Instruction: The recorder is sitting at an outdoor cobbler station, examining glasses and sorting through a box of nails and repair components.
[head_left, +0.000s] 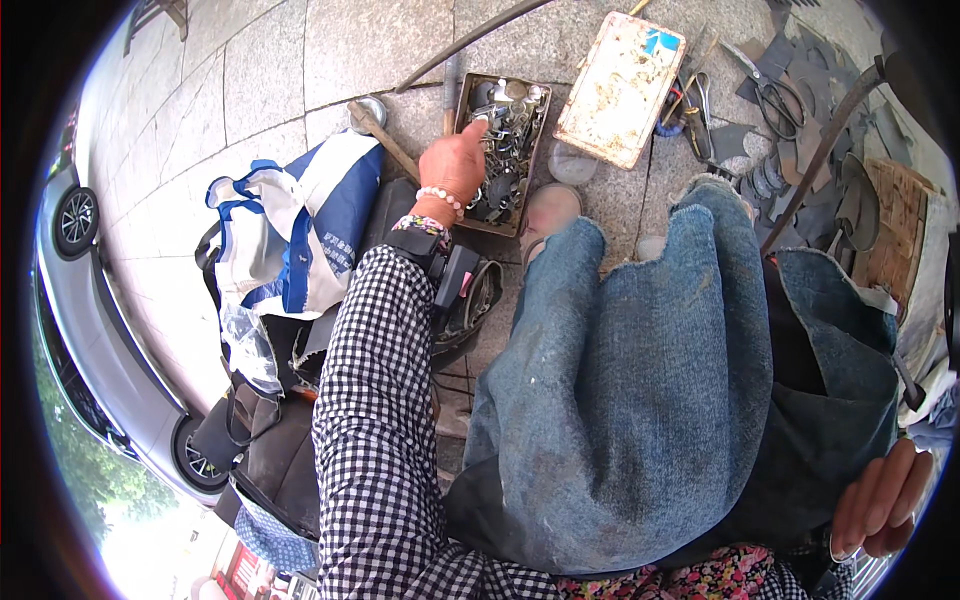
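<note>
My left hand [453, 168], with a beaded bracelet at its wrist, reaches to the left edge of a shallow rusty metal box [513, 222]. One finger is stretched over the small metal fittings [508, 140] heaped inside. Its other fingers are folded and partly hidden, and nothing shows held in them. At the lower right rim is my right hand [882, 503], its fingers curled together. A small shiny metal ring [845, 550] shows at its fingertips; whether this is worn or gripped is unclear. A worn denim apron [640, 370] covers my lap.
A rusty white lid [620, 90] lies beyond my feet. Scissors [775, 100], pliers [697, 130] and dark scraps [800, 60] lie at the far right. Left of my arm are a hammer [385, 140] and a blue-white bag [330, 205]. A silver car [110, 330] stands farther left.
</note>
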